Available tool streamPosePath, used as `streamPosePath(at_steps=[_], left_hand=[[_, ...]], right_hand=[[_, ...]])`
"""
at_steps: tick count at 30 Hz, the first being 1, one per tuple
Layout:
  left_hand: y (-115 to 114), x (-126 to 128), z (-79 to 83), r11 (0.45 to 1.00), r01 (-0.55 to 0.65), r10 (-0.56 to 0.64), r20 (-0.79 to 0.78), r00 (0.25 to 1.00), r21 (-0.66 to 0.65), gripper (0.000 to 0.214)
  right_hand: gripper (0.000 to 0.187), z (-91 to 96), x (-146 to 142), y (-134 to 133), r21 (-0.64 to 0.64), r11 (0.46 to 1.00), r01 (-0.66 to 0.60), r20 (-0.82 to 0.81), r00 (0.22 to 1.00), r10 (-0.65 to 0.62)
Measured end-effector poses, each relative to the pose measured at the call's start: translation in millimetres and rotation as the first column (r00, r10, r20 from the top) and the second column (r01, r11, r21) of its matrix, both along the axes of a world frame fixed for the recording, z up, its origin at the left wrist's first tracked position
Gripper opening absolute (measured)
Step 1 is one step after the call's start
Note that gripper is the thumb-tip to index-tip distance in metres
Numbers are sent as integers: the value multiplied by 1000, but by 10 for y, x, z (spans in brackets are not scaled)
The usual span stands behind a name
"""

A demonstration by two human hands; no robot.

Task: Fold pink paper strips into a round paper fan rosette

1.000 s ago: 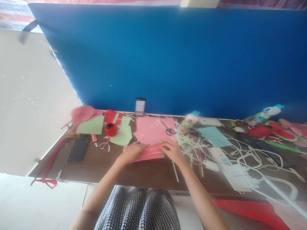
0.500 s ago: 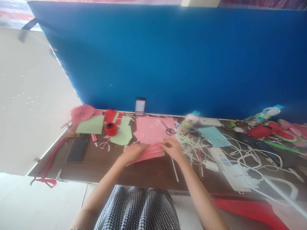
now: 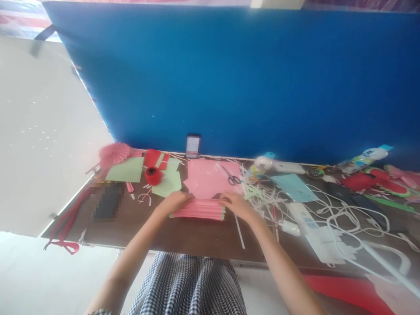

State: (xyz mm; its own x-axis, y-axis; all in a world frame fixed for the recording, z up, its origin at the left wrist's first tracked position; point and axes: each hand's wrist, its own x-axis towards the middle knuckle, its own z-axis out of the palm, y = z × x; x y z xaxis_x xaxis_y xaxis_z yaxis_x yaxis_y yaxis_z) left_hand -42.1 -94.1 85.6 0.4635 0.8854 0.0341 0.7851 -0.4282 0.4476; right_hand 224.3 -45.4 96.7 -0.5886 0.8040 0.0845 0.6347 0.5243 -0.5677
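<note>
Pleated paper (image 3: pixel 198 211) lies straighter than before, hands (image 3: pixel 175 204) (image 3: pixel 239 205) apparently pinching it.

Through my remote feed, the pleated pink paper (image 3: pixel 198 211) lies toward six o'clock on the table (image 3: pixel 147 234). Its narrow accordion folds run nine to three o'clock (I notice pale green at both ends); its ten and two o'clock corners are partly covered.

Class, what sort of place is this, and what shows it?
Probably a paper-craft work table: scissors lie on a pink sheet, thin pale strips are heaped beside it, and pleated pink paper lies in front.
</note>
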Motion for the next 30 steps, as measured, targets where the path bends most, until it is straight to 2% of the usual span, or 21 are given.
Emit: streamPosePath(at_steps=[3,7,9,11,12,15,17,19,24,27,30], left_hand=[[71,-41,-149,996,78,-76,-33,997,41,27],[127,-46,-362,991,111,-106,-61,992,77,25],[137,-44,-450,982,121,-106,-105,989,147,26],[139,-43,-514,971,138,-110,-149,983,193,27],[138,-44,-536,968,145,-113,-161,980,202,26],[127,-53,-557,968,144,-114,-152,982,204,26],[115,-62,-541,972,134,-109,-135,985,192,26],[96,-71,-507,976,128,-107,-119,987,178,28],[-1,-81,-395,979,128,-119,-64,991,161,33],[-62,-79,-352,981,128,-121,-58,991,146,44],[-97,-77,-342,985,125,-118,-64,991,115,26]], right_hand=[[26,-231,26,52,55,998,-17,121,993,10],[26,-558,53,120,229,968,-106,170,983,68],[25,-644,39,113,326,939,-113,165,984,62],[23,-660,-3,62,358,929,-98,150,988,46],[26,-647,-33,23,344,934,-95,143,988,48],[65,-579,-132,-117,258,957,-134,146,984,98],[82,-553,-179,-190,218,963,-157,151,981,125],[76,-560,-199,-224,209,966,-153,139,982,126],[28,-634,-203,-222,239,958,-157,96,986,138],[20,-643,-229,-245,285,947,-149,73,988,134],[18,-634,-270,-289,368,923,-111,80,993,87]])
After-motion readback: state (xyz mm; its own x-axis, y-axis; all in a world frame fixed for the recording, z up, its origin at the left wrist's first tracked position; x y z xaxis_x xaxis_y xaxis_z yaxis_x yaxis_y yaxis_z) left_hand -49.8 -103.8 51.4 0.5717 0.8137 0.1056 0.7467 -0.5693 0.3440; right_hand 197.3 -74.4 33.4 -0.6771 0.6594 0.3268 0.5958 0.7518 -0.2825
